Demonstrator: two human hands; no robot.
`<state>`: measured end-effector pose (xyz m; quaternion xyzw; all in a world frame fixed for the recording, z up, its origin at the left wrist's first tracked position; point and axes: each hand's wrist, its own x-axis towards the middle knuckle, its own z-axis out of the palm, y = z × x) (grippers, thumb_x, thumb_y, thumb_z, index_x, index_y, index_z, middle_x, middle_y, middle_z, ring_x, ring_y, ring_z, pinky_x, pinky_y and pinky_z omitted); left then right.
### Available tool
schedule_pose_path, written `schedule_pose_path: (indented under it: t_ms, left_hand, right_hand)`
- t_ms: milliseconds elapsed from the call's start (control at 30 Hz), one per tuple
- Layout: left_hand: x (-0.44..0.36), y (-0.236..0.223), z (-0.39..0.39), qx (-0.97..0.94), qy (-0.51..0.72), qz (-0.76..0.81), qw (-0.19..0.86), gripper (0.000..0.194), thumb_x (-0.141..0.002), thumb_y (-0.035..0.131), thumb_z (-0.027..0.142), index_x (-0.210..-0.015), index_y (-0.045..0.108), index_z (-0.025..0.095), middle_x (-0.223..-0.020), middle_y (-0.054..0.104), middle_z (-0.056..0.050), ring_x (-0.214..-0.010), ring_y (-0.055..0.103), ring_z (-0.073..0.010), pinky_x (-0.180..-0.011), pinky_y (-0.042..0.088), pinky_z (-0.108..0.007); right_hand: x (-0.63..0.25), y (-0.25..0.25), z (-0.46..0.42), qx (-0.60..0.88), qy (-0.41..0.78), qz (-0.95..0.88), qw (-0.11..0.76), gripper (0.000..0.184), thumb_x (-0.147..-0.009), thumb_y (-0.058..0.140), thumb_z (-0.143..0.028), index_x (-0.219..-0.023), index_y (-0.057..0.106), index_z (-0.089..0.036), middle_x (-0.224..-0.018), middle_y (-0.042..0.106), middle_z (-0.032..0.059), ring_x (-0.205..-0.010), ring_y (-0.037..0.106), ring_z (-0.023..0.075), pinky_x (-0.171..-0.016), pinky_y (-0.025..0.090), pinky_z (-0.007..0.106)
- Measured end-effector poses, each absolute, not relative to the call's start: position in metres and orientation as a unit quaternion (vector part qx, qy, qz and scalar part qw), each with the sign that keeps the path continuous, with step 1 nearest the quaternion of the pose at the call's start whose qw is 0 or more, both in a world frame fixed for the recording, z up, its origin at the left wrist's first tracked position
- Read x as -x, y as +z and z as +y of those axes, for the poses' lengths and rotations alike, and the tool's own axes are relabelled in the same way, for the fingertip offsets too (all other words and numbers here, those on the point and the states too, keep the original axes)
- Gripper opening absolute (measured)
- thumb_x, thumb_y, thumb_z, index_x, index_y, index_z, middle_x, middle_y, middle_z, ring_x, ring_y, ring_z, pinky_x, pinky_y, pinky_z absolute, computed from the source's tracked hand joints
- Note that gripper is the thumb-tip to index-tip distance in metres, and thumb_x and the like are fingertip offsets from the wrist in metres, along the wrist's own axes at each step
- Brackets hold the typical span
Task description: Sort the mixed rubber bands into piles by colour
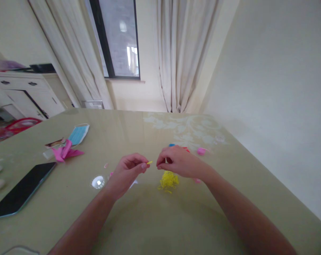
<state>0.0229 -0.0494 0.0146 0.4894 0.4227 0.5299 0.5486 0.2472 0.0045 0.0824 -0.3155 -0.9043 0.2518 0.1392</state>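
Observation:
My left hand (130, 172) pinches a small, thin yellow piece (149, 162) between thumb and forefinger, its tip pointing right. Just across a narrow gap, my right hand (176, 161) is closed in a pinch, thumb against fingers; whatever may be between them is too small to make out. Below the right hand lies a loose pile of thin yellow strands (168, 181) on the table. Partly covered behind that hand are a blue item (172, 145) and a red item (186, 149). A pink bundle (201, 151) lies to its right.
Left on the table (139, 223) are a dark-screened tablet or phone (23, 187), a pink folded shape (66, 152), a blue face mask (79, 135) and a shiny round reflection (98, 182). A wall (282, 106) borders the table's right side. Curtains (181, 53) hang beyond it.

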Motion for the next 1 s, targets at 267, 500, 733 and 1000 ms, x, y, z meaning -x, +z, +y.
schedule_pose_path:
  t_ms: [267, 500, 733, 1000]
  left_hand:
    - [-0.028, 0.015, -0.049, -0.521, 0.508, 0.405, 0.553, 0.037, -0.071, 0.087, 0.052, -0.08, 0.072, 0.02, -0.08, 0.069, -0.002, -0.074, 0.058, -0.0149, -0.071, 0.048, -0.029]
    - [-0.06, -0.013, -0.047, -0.755, 0.358, 0.451, 0.313, 0.017, -0.092, 0.068, 0.036, -0.09, 0.081, 0.025, -0.092, 0.076, -0.006, -0.091, 0.066, -0.0219, -0.087, 0.05, -0.035]
    - [-0.059, -0.022, -0.043, -0.801, 0.301, 0.442, 0.268, 0.022, -0.097, 0.063, 0.034, -0.104, 0.082, 0.024, -0.1, 0.075, -0.008, -0.097, 0.066, -0.0228, -0.09, 0.05, -0.035]
    - [0.02, -0.002, -0.055, -0.728, 0.272, 0.62, 0.108, 0.047, -0.09, 0.064, 0.055, -0.126, 0.072, 0.026, -0.125, 0.072, -0.011, -0.114, 0.066, -0.0317, -0.1, 0.05, -0.045]
  right_hand:
    - [-0.258, 0.089, 0.002, 0.365, 0.203, -0.887, 0.199, 0.009, -0.091, 0.074, -0.018, -0.087, 0.081, -0.018, -0.081, 0.076, 0.0024, -0.073, 0.063, 0.014, -0.071, 0.042, 0.027]
    - [-0.28, 0.045, -0.005, 0.473, 0.157, -0.793, 0.351, 0.012, -0.094, 0.068, -0.023, -0.087, 0.077, -0.019, -0.083, 0.074, 0.0041, -0.069, 0.059, 0.0157, -0.069, 0.044, 0.029]
    - [-0.277, 0.007, -0.007, 0.499, 0.129, -0.782, 0.351, 0.016, -0.097, 0.062, -0.023, -0.091, 0.077, -0.019, -0.088, 0.075, 0.0069, -0.079, 0.065, 0.0203, -0.081, 0.049, 0.034]
    - [-0.279, 0.001, -0.005, 0.515, 0.134, -0.775, 0.34, 0.015, -0.097, 0.062, -0.021, -0.093, 0.077, -0.019, -0.094, 0.076, 0.0076, -0.088, 0.067, 0.0215, -0.084, 0.048, 0.033]
